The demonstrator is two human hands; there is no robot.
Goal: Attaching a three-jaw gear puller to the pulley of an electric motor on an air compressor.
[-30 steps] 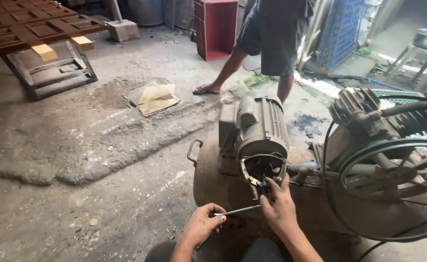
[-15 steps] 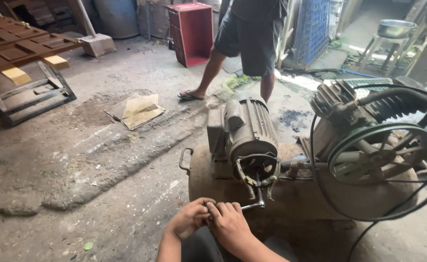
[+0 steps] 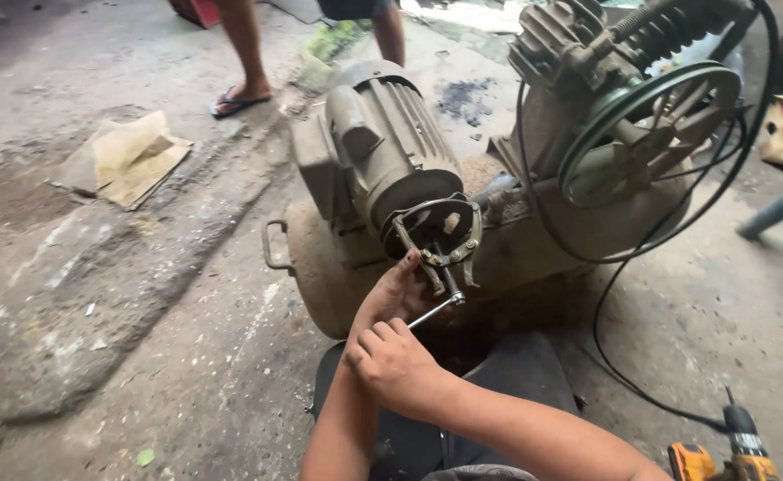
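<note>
Two hands, left hand and right hand, grip a slim steel bar at the puller.

Grey-green motor, silvery puller, rust-brown tank, tan cardboard, grey concrete floor, orange-black drill.

Motor at frame centre, puller on its near end; pulley wheel to the right, cardboard upper left, drill lower right on the floor.

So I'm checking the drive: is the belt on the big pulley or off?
Off: the belt hangs slack around the pulley wheel, out of its groove.
</note>
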